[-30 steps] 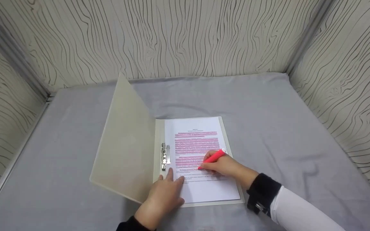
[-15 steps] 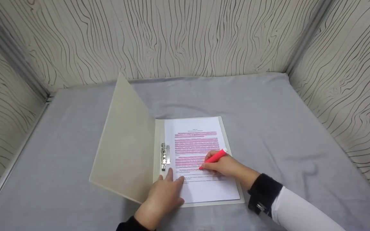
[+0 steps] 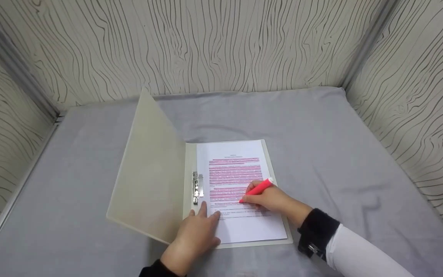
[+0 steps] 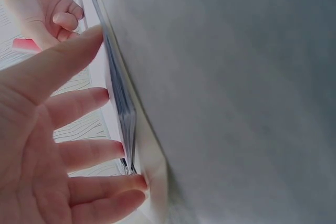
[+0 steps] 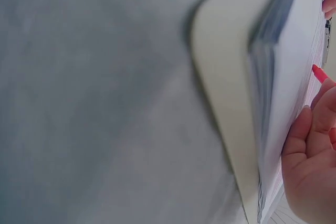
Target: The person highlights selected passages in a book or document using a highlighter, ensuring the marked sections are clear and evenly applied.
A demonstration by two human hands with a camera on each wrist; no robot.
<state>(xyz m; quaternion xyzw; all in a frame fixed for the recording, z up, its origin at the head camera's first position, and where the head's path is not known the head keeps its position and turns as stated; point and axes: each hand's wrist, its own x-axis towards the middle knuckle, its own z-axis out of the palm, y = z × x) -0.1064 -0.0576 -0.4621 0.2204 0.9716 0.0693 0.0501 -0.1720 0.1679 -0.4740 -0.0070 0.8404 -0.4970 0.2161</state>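
A cream ring binder (image 3: 150, 169) lies open, its front cover standing up at the left. On its right side is a stack of printed pages (image 3: 250, 231), the top sheet marked with pink lines over the upper text. My right hand (image 3: 269, 200) pinches a pink highlighter (image 3: 260, 187), its tip at a text line below the pink part. My left hand (image 3: 196, 231) rests with spread fingers on the lower left of the page, just below the metal clip (image 3: 195, 188). In the left wrist view the fingertips (image 4: 118, 149) lie along the sheets' edge.
A grey cloth (image 3: 321, 154) covers the table, with some wrinkles at the right. Panels with a wood-grain pattern (image 3: 221, 46) stand behind and at both sides. The raised binder cover blocks part of the left side.
The highlighter's tip and my right hand have slid slightly to the right along the line. My left hand and the binder stay in place.
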